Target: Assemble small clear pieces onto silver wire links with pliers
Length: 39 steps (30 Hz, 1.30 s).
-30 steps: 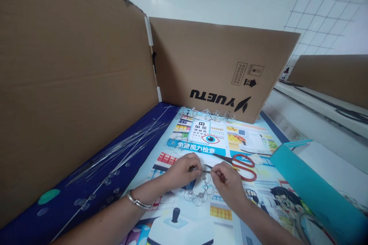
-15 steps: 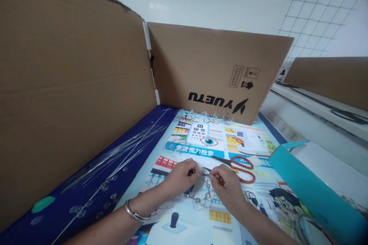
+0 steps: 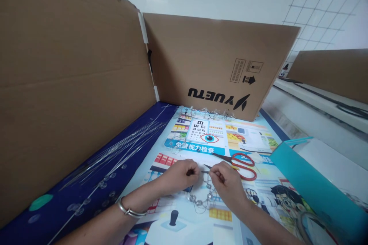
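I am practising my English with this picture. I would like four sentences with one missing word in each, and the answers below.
1. The scissors beside the right hand have ____ handles.
2. A silver bangle is worn on the ____ wrist.
3. The large black word upside down on the far cardboard panel is ____.
4. Unlike the beaded strand, the loose beads lie on the dark ____ surface.

Missing words: red; left; YUETU; blue.

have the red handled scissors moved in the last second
No, no visible shift either way: the red-handled scissors lie below and to the right of the printed eye in the view, as in both earlier pictures.
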Each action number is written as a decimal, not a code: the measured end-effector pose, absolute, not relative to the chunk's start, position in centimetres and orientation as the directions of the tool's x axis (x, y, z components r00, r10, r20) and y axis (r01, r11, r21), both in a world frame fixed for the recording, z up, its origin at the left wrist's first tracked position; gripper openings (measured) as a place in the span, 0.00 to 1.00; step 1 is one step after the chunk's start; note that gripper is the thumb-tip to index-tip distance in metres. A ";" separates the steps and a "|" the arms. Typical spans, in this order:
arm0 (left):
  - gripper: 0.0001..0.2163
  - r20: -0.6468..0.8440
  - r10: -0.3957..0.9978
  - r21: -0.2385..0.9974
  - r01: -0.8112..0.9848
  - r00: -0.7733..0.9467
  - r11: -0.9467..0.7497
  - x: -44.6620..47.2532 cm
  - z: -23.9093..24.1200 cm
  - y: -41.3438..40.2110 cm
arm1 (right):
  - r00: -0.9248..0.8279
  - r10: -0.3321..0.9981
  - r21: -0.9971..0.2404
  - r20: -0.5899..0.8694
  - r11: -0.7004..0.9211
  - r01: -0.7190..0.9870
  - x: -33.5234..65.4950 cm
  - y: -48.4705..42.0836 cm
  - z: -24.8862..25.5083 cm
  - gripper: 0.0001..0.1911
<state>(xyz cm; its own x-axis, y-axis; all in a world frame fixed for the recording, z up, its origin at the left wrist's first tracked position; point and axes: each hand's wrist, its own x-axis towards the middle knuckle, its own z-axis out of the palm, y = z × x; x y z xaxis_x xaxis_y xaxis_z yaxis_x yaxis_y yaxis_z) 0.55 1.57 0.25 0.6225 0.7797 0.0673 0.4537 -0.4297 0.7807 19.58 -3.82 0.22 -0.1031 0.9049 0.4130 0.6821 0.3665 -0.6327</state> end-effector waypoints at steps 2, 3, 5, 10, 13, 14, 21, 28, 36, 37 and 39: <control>0.05 0.052 0.768 0.789 0.445 0.638 -0.423 0.5 0.3 1.7 | -0.114 0.902 -0.633 0.416 0.377 0.676 19.6 -3.8 0.2 0.05; 0.06 0.042 0.766 0.792 0.446 0.642 -0.417 0.5 0.3 1.7 | -0.122 0.900 -0.634 0.418 0.385 0.671 19.6 -3.9 0.3 0.05; 0.06 0.026 0.773 0.792 0.459 0.634 -0.403 0.5 0.3 1.7 | -0.144 0.896 -0.635 0.421 0.405 0.658 19.5 -3.9 0.3 0.05; 0.06 0.011 0.802 0.789 0.487 0.598 -0.374 0.7 0.3 1.3 | -0.202 0.877 -0.616 0.436 0.454 0.644 19.4 -3.8 0.5 0.06; 0.06 0.008 0.805 0.789 0.491 0.593 -0.369 0.8 0.2 1.1 | -0.223 0.871 -0.592 0.438 0.466 0.657 19.4 -3.7 0.3 0.06; 0.06 0.004 0.806 0.791 0.491 0.591 -0.364 0.9 0.2 1.0 | -0.227 0.870 -0.585 0.437 0.467 0.663 19.4 -3.7 0.2 0.06; 0.06 -0.043 0.815 0.805 0.503 0.578 -0.314 1.2 0.2 0.7 | -0.253 0.852 -0.567 0.458 0.500 0.655 19.5 -3.5 -0.1 0.05; 0.06 -0.067 0.807 0.842 0.467 0.587 -0.270 1.2 -0.2 0.9 | -0.282 0.833 -0.530 0.476 0.528 0.664 19.4 -3.5 -0.3 0.06; 0.05 -0.106 0.768 0.903 0.385 0.631 -0.192 1.1 -0.7 1.0 | -0.338 0.793 -0.472 0.507 0.584 0.660 19.5 -3.6 -0.6 0.09; 0.05 -0.106 0.766 0.906 0.380 0.634 -0.189 1.1 -0.8 1.1 | -0.340 0.791 -0.470 0.509 0.587 0.659 19.5 -3.5 -0.6 0.09; 0.06 -0.106 0.763 0.909 0.372 0.638 -0.186 1.1 -0.8 1.1 | -0.339 0.789 -0.472 0.512 0.588 0.657 19.5 -3.5 -0.6 0.08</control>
<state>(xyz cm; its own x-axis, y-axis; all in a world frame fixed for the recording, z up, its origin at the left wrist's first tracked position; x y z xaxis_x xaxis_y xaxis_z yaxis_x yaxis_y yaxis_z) 1.11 1.13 -0.84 0.6383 0.7626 -0.1055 0.3725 -0.1860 0.9092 19.46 -3.48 -0.65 -0.3389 0.7890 0.5124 0.6568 0.5884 -0.4716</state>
